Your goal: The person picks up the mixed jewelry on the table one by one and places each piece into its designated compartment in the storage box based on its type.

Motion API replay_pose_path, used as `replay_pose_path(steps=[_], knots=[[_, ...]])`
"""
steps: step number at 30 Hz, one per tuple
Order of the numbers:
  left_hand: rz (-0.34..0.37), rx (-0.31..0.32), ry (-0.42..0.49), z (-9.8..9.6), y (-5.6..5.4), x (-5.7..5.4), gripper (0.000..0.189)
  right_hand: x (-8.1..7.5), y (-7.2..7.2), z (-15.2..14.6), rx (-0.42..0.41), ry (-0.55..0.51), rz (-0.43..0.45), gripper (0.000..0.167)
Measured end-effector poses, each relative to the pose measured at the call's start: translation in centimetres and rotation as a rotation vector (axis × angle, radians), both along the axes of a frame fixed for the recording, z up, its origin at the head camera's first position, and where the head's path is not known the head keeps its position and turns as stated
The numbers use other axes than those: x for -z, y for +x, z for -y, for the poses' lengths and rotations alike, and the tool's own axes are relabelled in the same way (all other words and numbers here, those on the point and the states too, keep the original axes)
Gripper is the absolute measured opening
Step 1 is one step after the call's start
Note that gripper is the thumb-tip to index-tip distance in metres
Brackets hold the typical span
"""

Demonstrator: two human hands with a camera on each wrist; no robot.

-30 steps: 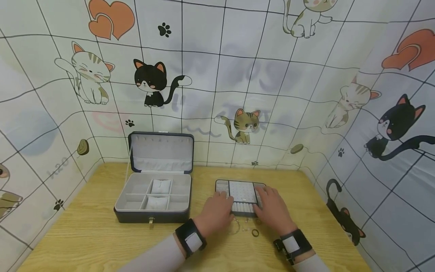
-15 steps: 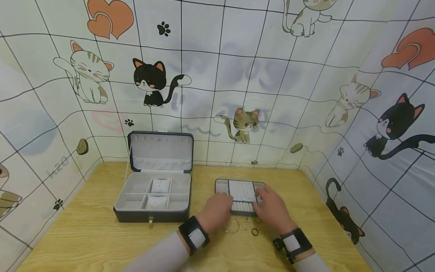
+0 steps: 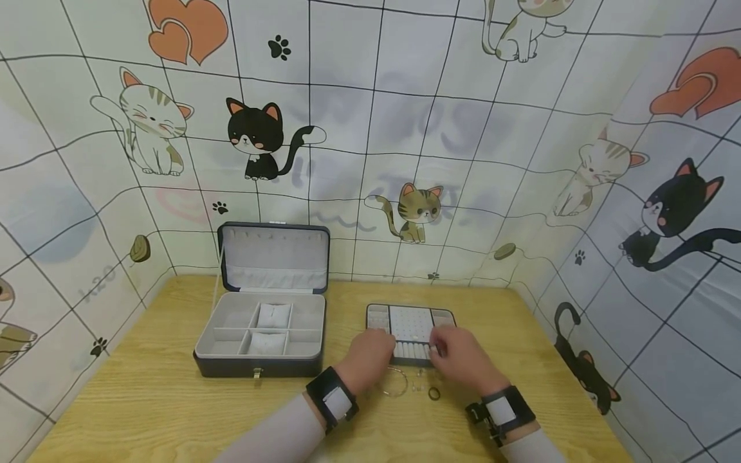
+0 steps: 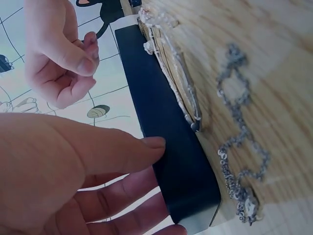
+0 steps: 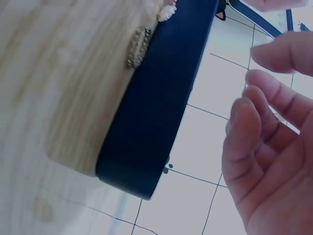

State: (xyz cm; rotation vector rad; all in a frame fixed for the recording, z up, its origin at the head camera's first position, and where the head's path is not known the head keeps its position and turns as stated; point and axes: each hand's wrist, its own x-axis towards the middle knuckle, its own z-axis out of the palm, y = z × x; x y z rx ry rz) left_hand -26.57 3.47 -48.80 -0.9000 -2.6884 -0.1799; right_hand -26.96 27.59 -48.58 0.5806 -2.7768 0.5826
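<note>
A dark blue jewelry tray (image 3: 408, 362) with a pale dotted pad and ring rolls lies right of centre in the head view. My left hand (image 3: 367, 359) grips its front left corner; in the left wrist view the thumb (image 4: 154, 144) presses the front wall while the fingers reach past the end. Over the tray's right part, my right hand (image 3: 463, 361) has its fingers loosely curled. A gap shows between its thumb (image 5: 271, 54) and fingers in the right wrist view, with nothing visible there. Before the tray lie a bangle (image 4: 190, 90), a silver chain (image 4: 237, 112) and a ring (image 5: 139, 47).
To the left, a navy jewelry box (image 3: 260, 368) stands with its lid (image 3: 274, 260) raised. Two white cushions (image 3: 274, 316) sit in its middle compartments. A cat-patterned cloth (image 3: 341, 128) closes off the back and sides of the wooden table (image 3: 145, 405).
My right hand's fingers have lifted from the tray's right end and drawn inward. My left hand has shifted slightly right, its fingers more bent, leaving more of the bangle in view.
</note>
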Motion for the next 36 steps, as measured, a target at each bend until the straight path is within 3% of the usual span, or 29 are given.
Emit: replay_pose_path(steps=[6, 18, 24, 28, 36], knots=[[-0.03, 0.003, -0.035, 0.0, 0.1, 0.1, 0.01, -0.5, -0.2, -0.4, -0.024, 0.035, 0.094, 0.021], [0.005, -0.005, -0.065, 0.1, 0.2, -0.1, 0.008, -1.8, 0.0, -1.0, -0.085, 0.122, 0.299, 0.02], [0.004, -0.028, -0.06, 0.1, 0.1, 0.2, 0.013, -1.9, 0.5, -0.7, -0.151, 0.16, 0.295, 0.018], [-0.006, -0.038, -0.061, 0.2, 0.0, 0.7, 0.019, -1.5, 1.1, -0.2, -0.106, 0.178, 0.326, 0.025], [-0.03, -0.037, -0.07, 0.1, 0.0, 0.6, 0.018, -1.0, 1.3, 0.8, -0.097, 0.313, 0.22, 0.031]])
